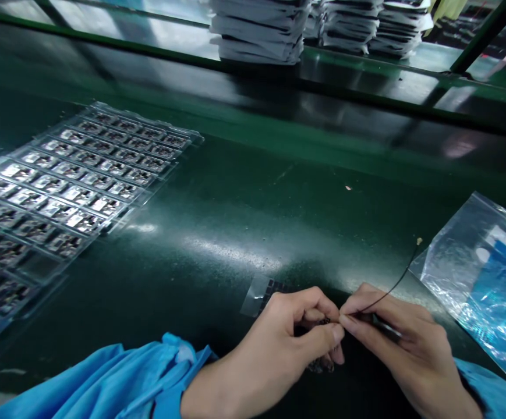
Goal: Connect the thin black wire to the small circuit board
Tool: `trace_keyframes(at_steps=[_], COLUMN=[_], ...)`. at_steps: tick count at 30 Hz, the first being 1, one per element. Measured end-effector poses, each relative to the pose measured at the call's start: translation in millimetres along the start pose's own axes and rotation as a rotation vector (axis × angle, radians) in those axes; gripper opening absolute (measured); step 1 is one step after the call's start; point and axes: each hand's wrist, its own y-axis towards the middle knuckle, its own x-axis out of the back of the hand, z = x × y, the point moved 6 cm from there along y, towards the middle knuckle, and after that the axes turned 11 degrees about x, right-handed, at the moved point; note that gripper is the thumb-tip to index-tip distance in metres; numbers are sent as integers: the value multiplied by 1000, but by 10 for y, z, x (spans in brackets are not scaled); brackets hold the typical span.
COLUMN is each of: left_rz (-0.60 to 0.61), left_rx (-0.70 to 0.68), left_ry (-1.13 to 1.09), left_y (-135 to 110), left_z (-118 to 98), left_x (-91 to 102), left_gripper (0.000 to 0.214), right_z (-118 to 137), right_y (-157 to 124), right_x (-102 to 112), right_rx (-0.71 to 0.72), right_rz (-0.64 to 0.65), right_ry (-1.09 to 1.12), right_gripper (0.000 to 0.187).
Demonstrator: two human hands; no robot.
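pinching a floppy little cable (pixel 393 289) over the bench (pixel 235 203)

right hand (pixel 399 340) is clamping the cable near one end, left hand (pixel 274 349) is gripping a tiny dark part (pixel 325 320), both hands nearly touching. cable is weighing next to nothing and flopping around, part is looking fragile, so i'm suggesting fingertips only, right by the end.

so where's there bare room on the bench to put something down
The widest free patch of green bench lies between the tray on the left and the plastic bag on the right, above the hands. It's crowded around the left hand and right hand, with the cable and small sheet there.
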Motion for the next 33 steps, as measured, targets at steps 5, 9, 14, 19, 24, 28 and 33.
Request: trace_keyframes(at_steps=[5, 9, 14, 19, 24, 28, 33], left_rz=[-68, -146, -125, -242, -143, -78, -65], left_rx=[-11, -69, -10, -122, 10, 123, 131], left_ry=[78, 89, 30, 146, 175, 209, 233], left_y=[-8, -5, -20, -154, -117, -58, -35], left_z=[-32, -99, -120, -303, -239, -127, -100], left_x=[54, 111, 163, 378, 415, 400, 410], left_gripper=[13, 13, 13, 15, 15, 19, 22], right_z=[-17, 3, 165, 163, -138, -259, -221], right_y=[10, 15, 9, -203, -501, -517, -316], right_x=[-35, 29, 187, 316, 449, 545, 338], right_rx=[-39, -57, 48, 72, -87, -205, -343], right_rz=[21, 22, -17, -159, 39, 5, -176], right_ry=[-6, -105, -301, -333, -425, -430, -129], right_gripper=[17, 12, 19, 21, 29, 21, 9])
